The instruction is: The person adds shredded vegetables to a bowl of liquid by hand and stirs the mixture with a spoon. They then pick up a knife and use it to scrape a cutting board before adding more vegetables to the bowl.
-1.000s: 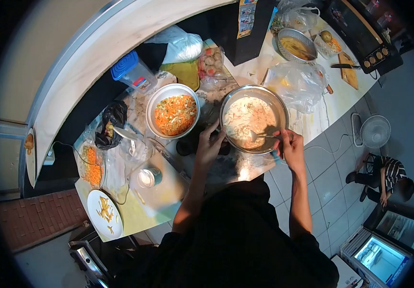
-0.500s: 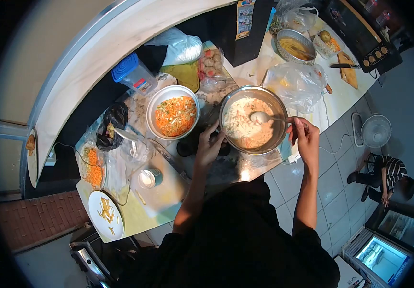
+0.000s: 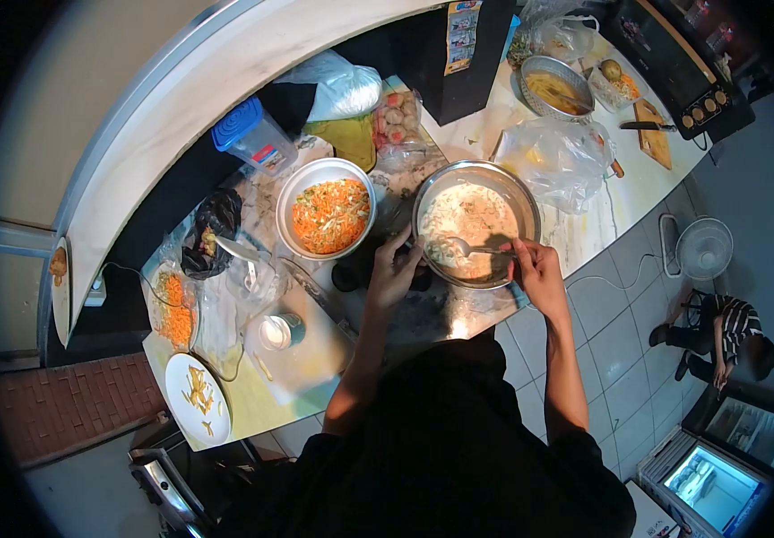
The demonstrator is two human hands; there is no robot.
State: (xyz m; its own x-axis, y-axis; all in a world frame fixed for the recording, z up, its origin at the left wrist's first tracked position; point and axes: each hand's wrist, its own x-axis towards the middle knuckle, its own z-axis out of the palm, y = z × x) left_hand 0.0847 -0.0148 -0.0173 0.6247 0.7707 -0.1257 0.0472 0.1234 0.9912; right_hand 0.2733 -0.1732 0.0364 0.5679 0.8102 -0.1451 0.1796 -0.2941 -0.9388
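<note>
White bowl (image 3: 289, 235) of shredded orange and pale vegetables, on the tabletop (image 3: 311, 372); left hand (image 3: 393, 272), fingers holding the near-left rim of the metal bowl (image 3: 531, 199); within it, a pale mixture (image 3: 472, 213) and spoon (image 3: 475, 247), its handle pinched by the fingers of the right hand (image 3: 539, 272)

Spoon (image 3: 466, 247) dipped again, right hand (image 3: 539, 276) moved inward

My sleeves are black above a round silver metal bowl (image 3: 530, 202) of creamy, pale mixture (image 3: 474, 215). Orange shreds flecked white and green (image 3: 330, 215) fill the round white bowl (image 3: 283, 202); a clear plastic container (image 3: 259, 148) wears a blue lid (image 3: 237, 124), and black and white stripes cross the seated person's shirt (image 3: 738, 321).
</note>
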